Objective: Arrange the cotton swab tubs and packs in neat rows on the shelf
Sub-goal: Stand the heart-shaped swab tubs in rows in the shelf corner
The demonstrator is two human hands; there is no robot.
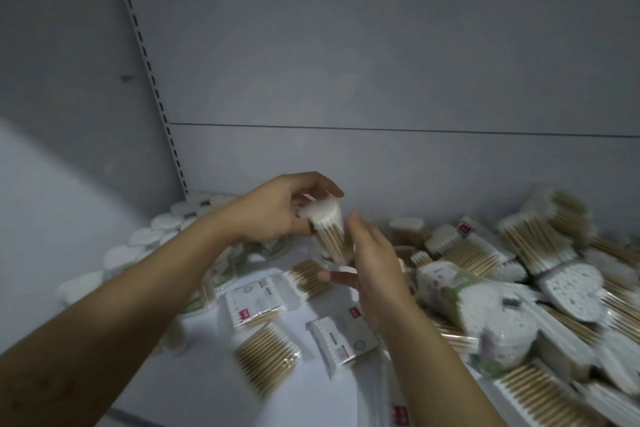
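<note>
Two bare forearms (104, 322) are seen reaching in from six and seven o'clock over a white shelf (207, 374). A clear cotton swab tub (329, 229) is held just below centre, slightly tilted, gripped near its top by the curled fingers of the left hand (273, 211). The right hand (374, 267) is held just beside it with fingers nearly straight; contact is lost in blur. Flat swab packs (256, 302) are scattered at six o'clock, a jumbled pile (519, 270) is heaped at four o'clock, and a row of tubs (152, 236) is lined up at eight o'clock.

Shop, slotted shelf upright (152, 80), heaped cotton swab packs (540, 253)
</note>
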